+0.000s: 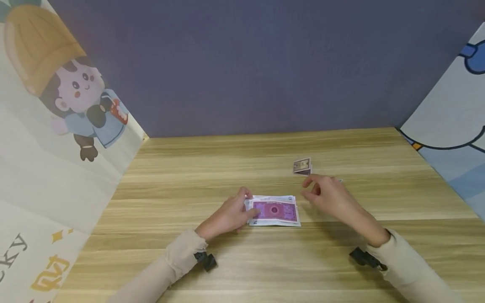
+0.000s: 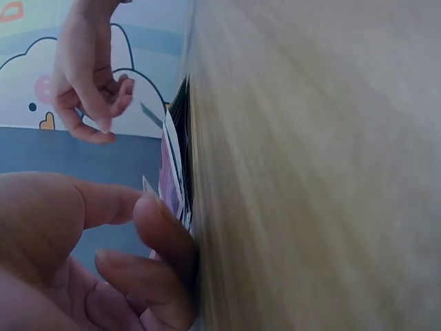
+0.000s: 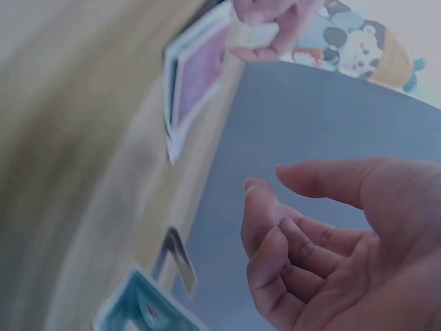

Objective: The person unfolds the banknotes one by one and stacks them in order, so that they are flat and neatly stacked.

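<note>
My left hand [image 1: 229, 213] pinches the left end of a small stack of banknotes [image 1: 279, 212], its thumb lying over the top note. That top note is purple and pink, with paler notes showing around its edges. Just right of the stack, my right hand [image 1: 331, 197] hovers with loosely bent fingers. In the right wrist view a gap shows between its thumb and fingertips [image 3: 260, 207], and nothing is held there. Beyond that hand stands a small folded brown note [image 1: 302, 165]. A teal note [image 3: 148, 303] appears low in the right wrist view; my right hand mostly hides it in the head view.
The wood-grain table [image 1: 182, 168] runs back to a dark blue-grey panel [image 1: 265, 67]. Printed cartoon walls flank it on the left [image 1: 34, 168] and right [image 1: 447, 101]. Black cameras are strapped to both wrists.
</note>
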{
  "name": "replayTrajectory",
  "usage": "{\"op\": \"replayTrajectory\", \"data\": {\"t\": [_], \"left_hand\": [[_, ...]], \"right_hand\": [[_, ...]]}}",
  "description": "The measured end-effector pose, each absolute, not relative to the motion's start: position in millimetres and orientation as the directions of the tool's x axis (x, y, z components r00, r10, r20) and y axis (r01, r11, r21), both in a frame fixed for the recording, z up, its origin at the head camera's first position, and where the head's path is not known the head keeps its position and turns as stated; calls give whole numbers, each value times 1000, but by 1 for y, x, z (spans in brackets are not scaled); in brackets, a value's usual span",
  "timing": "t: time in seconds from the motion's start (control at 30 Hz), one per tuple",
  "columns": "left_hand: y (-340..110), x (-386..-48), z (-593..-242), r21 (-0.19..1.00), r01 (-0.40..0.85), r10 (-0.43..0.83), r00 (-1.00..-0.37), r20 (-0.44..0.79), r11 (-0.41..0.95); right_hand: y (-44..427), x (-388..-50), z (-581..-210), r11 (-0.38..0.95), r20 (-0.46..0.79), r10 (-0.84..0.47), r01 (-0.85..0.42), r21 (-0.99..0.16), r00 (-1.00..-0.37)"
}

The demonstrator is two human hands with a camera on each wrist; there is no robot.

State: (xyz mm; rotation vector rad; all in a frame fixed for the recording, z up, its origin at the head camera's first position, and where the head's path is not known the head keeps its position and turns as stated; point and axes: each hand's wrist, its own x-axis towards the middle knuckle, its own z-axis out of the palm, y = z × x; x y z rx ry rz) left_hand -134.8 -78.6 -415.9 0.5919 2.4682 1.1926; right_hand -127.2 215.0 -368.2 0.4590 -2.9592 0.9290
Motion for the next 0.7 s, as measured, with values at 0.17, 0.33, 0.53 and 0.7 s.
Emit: {"op": "replayTrajectory", "data": {"t": [0.17, 0.33, 0.53, 0.7], "left_hand": [[-80, -136, -411, 785, 229, 509, -852, -124, 575], [-78, -140, -400, 775, 262, 514, -853, -93, 575], [-70, -146, -389, 770, 335, 531, -847, -6, 544], [-62, -150, -383, 780, 371, 542, -839, 49, 504]], "right_hand": [[229, -129, -357, 783, 150, -243, -285, -553, -958], [246, -129, -352, 808, 193, -200, -274, -522, -960], [269, -129, -357, 857, 196, -123, -204, -473, -973], [282, -131, -367, 864, 162, -90, -158, -477, -983]]}}
